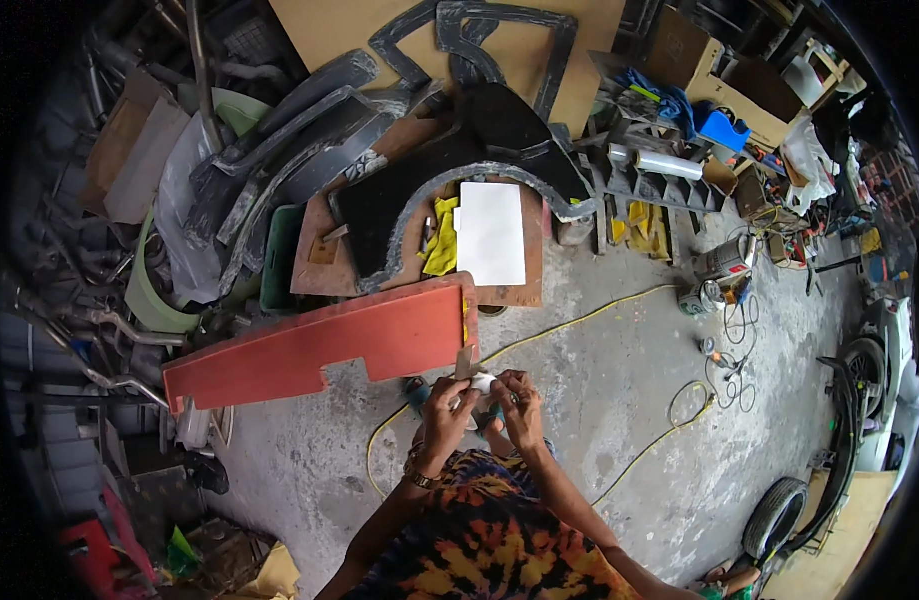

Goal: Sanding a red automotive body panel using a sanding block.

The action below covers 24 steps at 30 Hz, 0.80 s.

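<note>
While pinched between left hand [445, 416] and right hand [520, 407] | small crumpled white wad [483, 382], cloth or paper | likely light, soft | best held by edges

A black-and-orange patterned top [489, 540] is worn with 1 left wristwatch [419, 477]

We cannot make out what the small white object [483, 383] is, since fingers of the bare left hand [446, 418] and the bare right hand [520, 408] cover part of it. The left hand also hides the lower end of the flat, greyish-brown strip [464, 362]. We lose the long yellow cable [579, 322] behind the multicoloured tie-dyed shirt [489, 535]; the upper edge crops the large tan wooden board [324, 40].
</note>
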### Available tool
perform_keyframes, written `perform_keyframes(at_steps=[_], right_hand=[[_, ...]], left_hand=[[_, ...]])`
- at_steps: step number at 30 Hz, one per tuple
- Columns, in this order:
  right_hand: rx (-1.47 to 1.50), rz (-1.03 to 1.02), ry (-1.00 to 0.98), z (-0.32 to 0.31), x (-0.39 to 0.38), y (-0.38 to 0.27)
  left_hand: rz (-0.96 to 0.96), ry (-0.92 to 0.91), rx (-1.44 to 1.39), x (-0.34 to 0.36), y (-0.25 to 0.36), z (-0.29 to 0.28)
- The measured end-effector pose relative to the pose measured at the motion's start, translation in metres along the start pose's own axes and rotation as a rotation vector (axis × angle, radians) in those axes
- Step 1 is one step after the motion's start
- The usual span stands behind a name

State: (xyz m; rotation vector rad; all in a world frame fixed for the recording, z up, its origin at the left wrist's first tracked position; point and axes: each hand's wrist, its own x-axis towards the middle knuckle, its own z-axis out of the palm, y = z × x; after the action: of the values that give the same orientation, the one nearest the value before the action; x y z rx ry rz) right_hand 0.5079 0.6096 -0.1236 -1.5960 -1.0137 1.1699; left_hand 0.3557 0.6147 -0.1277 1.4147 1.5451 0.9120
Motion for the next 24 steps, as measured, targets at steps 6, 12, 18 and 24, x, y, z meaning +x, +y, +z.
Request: perform_keyframes(at_steps=[6, 12, 18, 24], right_hand=[[0.056, 0.000, -0.046, -0.005, 0.001, -0.006], [-0.002, -0.081, -0.071, -0.021, 0.006, -0.008], [-0.075, -0.303, -0.322, -0.073, 0.049, -0.055], [-0.451, -0.559, -0.601, -0.075, 0.063, -0.091]], left_hand=[[-0.125, -0.072, -0.170, -0.003, 0.002, 0.002], [-0.013, -0.100, -0.116, -0.001, -0.007, -0.009], [0.155, -0.224, 0.122, 0.005, 0.016, -0.034], [0.125, -0.301, 0.184, 0.013, 0.043, -0.051]])
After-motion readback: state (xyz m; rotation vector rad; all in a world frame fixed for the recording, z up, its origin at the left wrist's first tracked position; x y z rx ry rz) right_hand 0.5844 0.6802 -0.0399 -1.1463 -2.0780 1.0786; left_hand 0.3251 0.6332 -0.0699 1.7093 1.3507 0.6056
